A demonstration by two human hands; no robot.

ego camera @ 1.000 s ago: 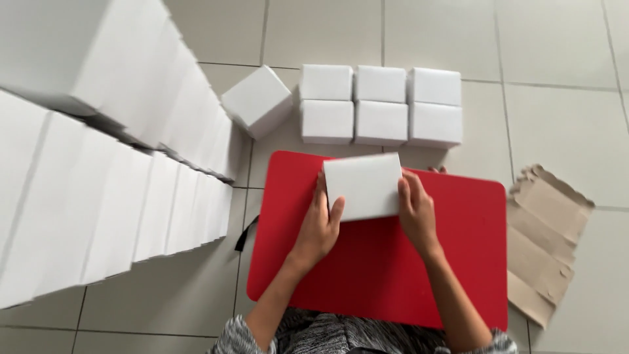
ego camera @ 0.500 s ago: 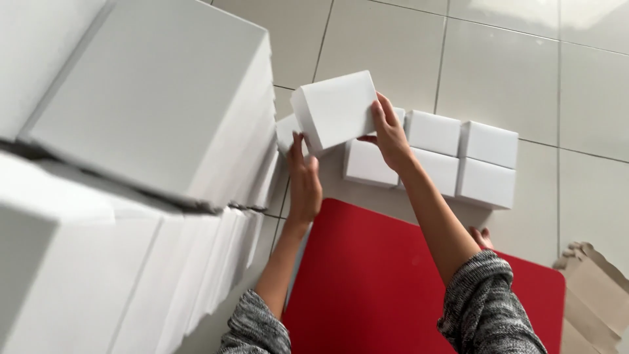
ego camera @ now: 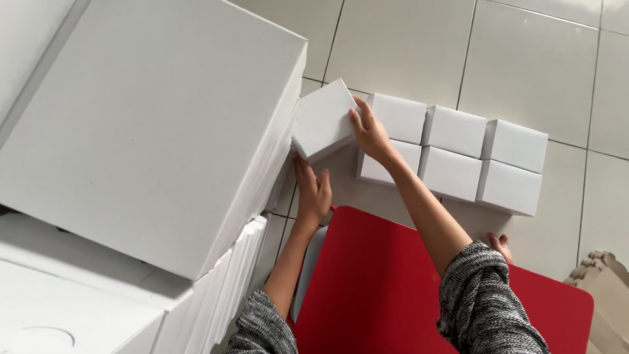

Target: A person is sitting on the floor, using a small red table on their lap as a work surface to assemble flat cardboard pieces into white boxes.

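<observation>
A small white box is held tilted above the tiled floor, beside the tall stack of white boxes on the left. My right hand grips its right edge. My left hand is under its lower left corner, fingers touching the box. To the right, several closed white boxes stand on the floor in two rows.
A red mat lies on the floor below my arms. More flat white boxes are stacked at the lower left. Brown cardboard shows at the right edge. A bare toe pokes out by the mat.
The box was lifted off the red mat and carried up and left toward the tall stack. My view has turned left and moved closer.
</observation>
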